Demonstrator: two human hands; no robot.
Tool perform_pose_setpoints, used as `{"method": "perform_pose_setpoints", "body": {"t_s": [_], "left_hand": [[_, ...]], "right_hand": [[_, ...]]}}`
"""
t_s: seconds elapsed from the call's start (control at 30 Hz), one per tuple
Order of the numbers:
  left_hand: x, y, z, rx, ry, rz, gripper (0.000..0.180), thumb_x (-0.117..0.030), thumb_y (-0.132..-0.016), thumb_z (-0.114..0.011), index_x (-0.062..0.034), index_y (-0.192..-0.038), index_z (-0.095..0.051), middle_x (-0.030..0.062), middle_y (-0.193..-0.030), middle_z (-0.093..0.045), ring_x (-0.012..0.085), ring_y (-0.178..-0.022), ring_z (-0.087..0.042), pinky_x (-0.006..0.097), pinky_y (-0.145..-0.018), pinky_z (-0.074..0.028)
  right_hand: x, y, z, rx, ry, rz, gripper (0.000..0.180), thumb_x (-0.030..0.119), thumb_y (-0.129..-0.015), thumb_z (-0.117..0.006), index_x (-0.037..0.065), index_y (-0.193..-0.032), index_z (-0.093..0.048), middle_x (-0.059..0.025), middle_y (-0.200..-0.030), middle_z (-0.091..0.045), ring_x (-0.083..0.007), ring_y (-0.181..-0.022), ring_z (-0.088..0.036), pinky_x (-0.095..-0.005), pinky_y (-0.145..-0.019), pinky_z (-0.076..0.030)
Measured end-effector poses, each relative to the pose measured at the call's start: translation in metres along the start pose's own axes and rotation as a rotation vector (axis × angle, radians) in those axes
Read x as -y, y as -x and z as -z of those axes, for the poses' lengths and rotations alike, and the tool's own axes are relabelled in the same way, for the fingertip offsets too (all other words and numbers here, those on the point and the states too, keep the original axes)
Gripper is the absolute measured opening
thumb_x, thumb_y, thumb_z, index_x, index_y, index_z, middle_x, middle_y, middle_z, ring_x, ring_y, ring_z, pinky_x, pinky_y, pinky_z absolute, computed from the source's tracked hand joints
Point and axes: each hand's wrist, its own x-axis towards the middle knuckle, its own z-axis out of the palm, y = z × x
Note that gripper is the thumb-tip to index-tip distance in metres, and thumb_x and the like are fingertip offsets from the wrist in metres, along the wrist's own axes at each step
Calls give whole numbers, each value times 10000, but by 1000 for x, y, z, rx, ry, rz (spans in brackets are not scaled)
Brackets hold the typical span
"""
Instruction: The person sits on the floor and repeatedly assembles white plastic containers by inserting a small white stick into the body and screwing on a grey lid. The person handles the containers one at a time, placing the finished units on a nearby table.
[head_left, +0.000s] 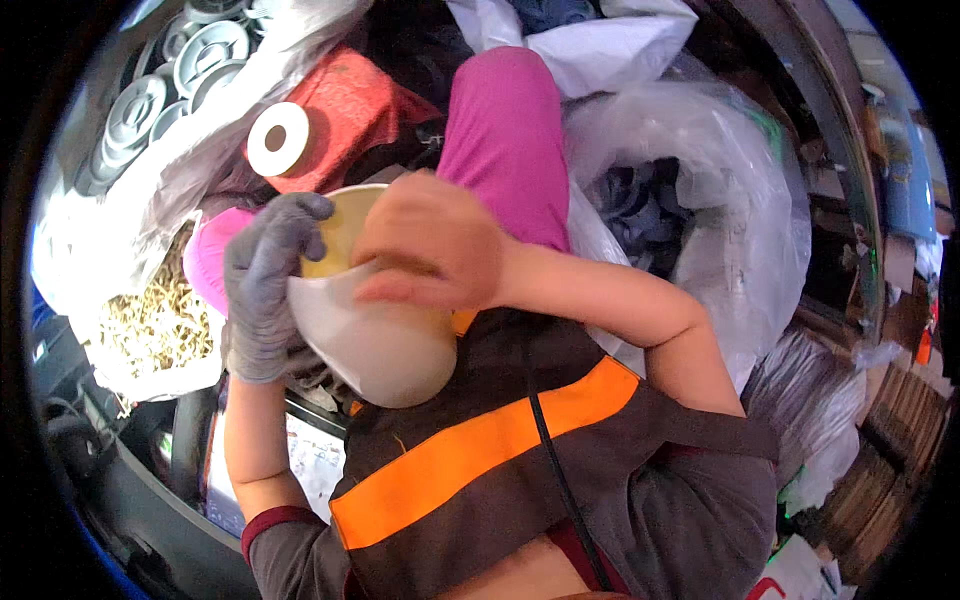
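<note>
My left hand (268, 275), in a grey glove, grips the rim of a white, curved plastic shell (385, 345) in front of my lap. The hollow upper part of the shell looks yellowish in the light. My right hand (432, 245) is bare and blurred by motion. Its fingers are curled in at the shell's open side, and whatever they may pinch is hidden. Just beyond, a white ring-shaped roll (279, 139) rests on a red block-like object (355, 115).
Grey plastic wheel-like parts (135, 110) fill a bag at upper left. Below it sits a bag of thin yellowish pieces (160, 325). A clear plastic bag (745, 215) holding dark parts stands to the right, near stacked cardboard (890, 455).
</note>
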Motion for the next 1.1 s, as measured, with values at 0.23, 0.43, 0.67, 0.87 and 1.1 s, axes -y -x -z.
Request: {"method": "perform_pose_setpoints", "body": {"t_s": [0.23,0.43,0.67,0.87,1.1], "left_hand": [[10,-11,34,174,74,253,320,-235,-830,-509,-6,-1035,-596,95,-1077,-603,168,-983,-552,296,-935,-403],[-8,-19,16,285,351,320,313,-76,-699,-509,37,-967,-623,147,-1097,-618,212,-996,-586,297,-902,-436],[-17,-10,5,293,455,342,378,-194,-792,-529,21,-1095,-595,142,-1124,-596,224,-1060,-559,329,-931,-434],[-5,-4,13,292,381,251,377,-213,-805,-521,21,-1092,-594,120,-1142,-589,197,-1063,-554,310,-942,-419],[18,-28,15,395,684,248,319,-82,-761,-527,28,-1053,-598,156,-1112,-615,233,-1025,-587,324,-925,-451]], "right_hand": [[-55,163,172,-27,152,-1462,333,304,-857,-529,-8,-823,-640,-72,-695,-625,-135,-704,-599,-279,-649,-455],[-163,407,205,21,737,-1568,285,278,-837,-554,27,-942,-640,-171,-901,-648,-342,-858,-620,-423,-766,-489],[-239,379,136,-963,-750,-1869,145,132,-841,-540,3,-874,-597,-129,-836,-598,-231,-731,-590,-380,-610,-484],[-226,408,168,-1116,-731,-1528,136,127,-849,-526,4,-870,-580,-138,-832,-584,-218,-703,-570,-366,-590,-474],[-88,349,235,-945,316,-1743,236,188,-820,-573,17,-982,-571,-115,-958,-612,-228,-782,-608,-359,-627,-494]]}}
